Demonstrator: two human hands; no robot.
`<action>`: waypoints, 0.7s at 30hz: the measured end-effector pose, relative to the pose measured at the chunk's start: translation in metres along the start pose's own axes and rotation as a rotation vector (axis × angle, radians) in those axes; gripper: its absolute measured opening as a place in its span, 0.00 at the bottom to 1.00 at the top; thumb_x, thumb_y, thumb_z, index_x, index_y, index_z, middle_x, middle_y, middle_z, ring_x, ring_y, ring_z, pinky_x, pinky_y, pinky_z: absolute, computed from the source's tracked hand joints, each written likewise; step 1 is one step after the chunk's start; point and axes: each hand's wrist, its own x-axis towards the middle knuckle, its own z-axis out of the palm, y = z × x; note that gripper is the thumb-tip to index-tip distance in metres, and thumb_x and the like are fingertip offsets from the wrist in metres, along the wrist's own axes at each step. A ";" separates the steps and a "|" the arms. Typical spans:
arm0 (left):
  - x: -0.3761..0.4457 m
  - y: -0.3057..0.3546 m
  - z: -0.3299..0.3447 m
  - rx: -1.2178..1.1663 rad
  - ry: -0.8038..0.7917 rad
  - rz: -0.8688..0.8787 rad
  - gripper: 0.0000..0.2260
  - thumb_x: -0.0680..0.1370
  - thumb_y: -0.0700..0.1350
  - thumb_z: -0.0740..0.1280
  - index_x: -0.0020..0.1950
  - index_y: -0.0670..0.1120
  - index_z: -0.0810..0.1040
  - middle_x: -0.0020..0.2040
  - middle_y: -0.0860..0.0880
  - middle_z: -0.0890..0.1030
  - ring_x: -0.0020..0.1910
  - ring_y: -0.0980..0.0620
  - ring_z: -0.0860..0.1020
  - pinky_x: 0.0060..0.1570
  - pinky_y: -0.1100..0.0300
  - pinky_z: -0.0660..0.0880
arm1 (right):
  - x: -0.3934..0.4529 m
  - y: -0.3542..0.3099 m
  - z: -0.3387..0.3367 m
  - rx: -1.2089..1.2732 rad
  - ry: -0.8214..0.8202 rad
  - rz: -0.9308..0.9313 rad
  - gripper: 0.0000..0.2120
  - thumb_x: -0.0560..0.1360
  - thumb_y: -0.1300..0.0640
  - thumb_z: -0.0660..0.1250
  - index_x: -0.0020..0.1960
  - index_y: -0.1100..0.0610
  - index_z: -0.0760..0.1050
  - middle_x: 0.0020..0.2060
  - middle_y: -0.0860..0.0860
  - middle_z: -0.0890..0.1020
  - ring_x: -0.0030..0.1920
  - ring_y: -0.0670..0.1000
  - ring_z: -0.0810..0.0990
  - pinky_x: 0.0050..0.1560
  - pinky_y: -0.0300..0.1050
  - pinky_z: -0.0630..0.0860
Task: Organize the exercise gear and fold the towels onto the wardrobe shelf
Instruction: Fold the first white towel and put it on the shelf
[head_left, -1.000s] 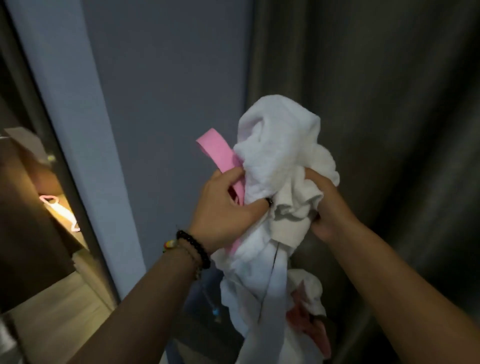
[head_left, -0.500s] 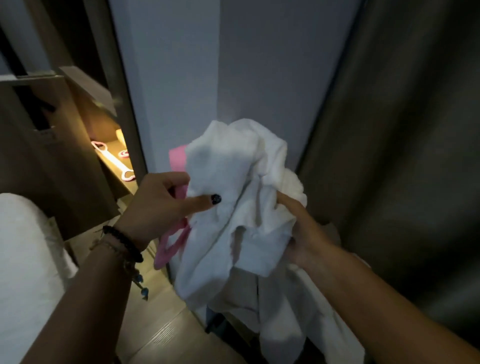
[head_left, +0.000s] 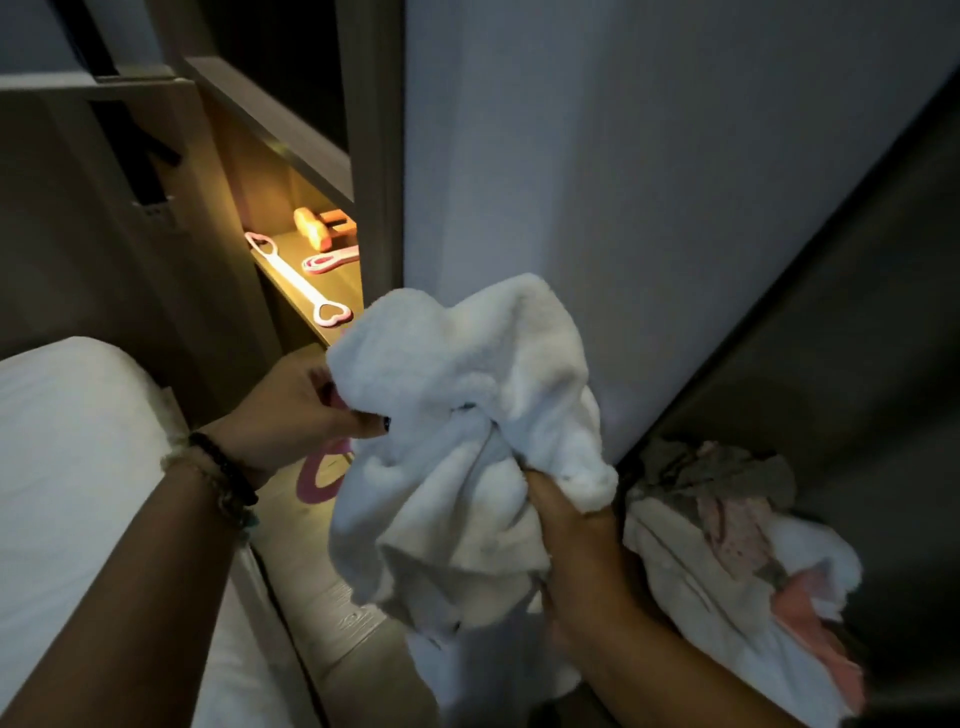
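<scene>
A crumpled white towel (head_left: 462, 415) hangs bunched in mid-air between both hands. My left hand (head_left: 296, 410) grips its left edge together with a pink resistance band (head_left: 319, 475), whose loop dangles below the hand. My right hand (head_left: 563, 525) grips the towel from underneath on the right. To the upper left, a lit wardrobe shelf (head_left: 332, 291) holds a pink heart-ended stretch band (head_left: 291, 278), a second pink band (head_left: 330, 260) and an orange block-like item (head_left: 317, 228).
A white bed (head_left: 78, 467) fills the lower left. A pile of mixed laundry (head_left: 727, 535) lies at the lower right against a dark curtain (head_left: 857, 312). A pale wall panel (head_left: 597, 182) stands straight ahead. Wooden floor (head_left: 332, 597) runs between bed and wardrobe.
The view has swung left and down, bringing the lit shelf and bed into sight. Both hands with the towel have dropped lower, and the pink band now hangs below my left hand.
</scene>
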 end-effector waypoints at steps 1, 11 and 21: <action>0.001 -0.006 -0.006 -0.013 0.034 -0.003 0.13 0.71 0.35 0.73 0.45 0.54 0.80 0.40 0.60 0.84 0.42 0.58 0.82 0.33 0.71 0.76 | 0.009 0.003 0.013 -0.010 0.031 -0.001 0.20 0.59 0.51 0.81 0.47 0.55 0.79 0.40 0.54 0.85 0.45 0.55 0.84 0.41 0.42 0.79; 0.024 -0.053 -0.052 -0.112 0.485 -0.065 0.13 0.75 0.35 0.68 0.50 0.53 0.81 0.48 0.53 0.83 0.48 0.53 0.80 0.46 0.57 0.78 | 0.079 0.012 0.103 0.099 0.108 0.053 0.14 0.72 0.63 0.70 0.57 0.56 0.78 0.48 0.53 0.85 0.47 0.52 0.85 0.41 0.45 0.82; 0.122 -0.074 -0.105 -0.288 0.613 -0.124 0.20 0.74 0.32 0.60 0.43 0.54 0.85 0.43 0.49 0.85 0.44 0.43 0.80 0.46 0.47 0.80 | 0.157 0.014 0.180 0.192 0.058 0.204 0.22 0.69 0.59 0.73 0.63 0.52 0.74 0.53 0.50 0.84 0.50 0.50 0.84 0.48 0.48 0.83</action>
